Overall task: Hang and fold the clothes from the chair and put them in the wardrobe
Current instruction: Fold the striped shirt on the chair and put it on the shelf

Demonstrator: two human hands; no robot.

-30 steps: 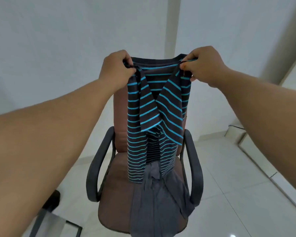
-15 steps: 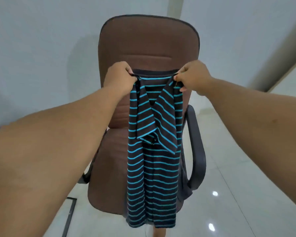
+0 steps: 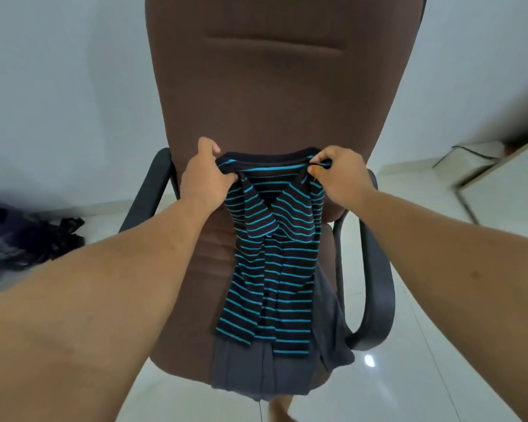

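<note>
A dark shirt with blue stripes (image 3: 275,269), folded into a narrow strip, lies down the brown office chair (image 3: 275,95) from the base of its backrest to the seat front. My left hand (image 3: 206,175) pinches its top left corner and my right hand (image 3: 337,175) pinches its top right corner, both low against the backrest. A grey garment (image 3: 256,373) lies on the seat under the striped shirt and hangs over the seat's front edge.
The chair has black armrests, the left armrest (image 3: 147,193) and the right armrest (image 3: 375,278). A dark bag or heap of cloth (image 3: 28,236) sits on the white tiled floor at the left. A metal-legged piece of furniture (image 3: 476,166) stands at the right.
Both hands have come down with the striped shirt, from hanging in the air to lying on the seat and the grey garment. The view has moved closer to the chair.
</note>
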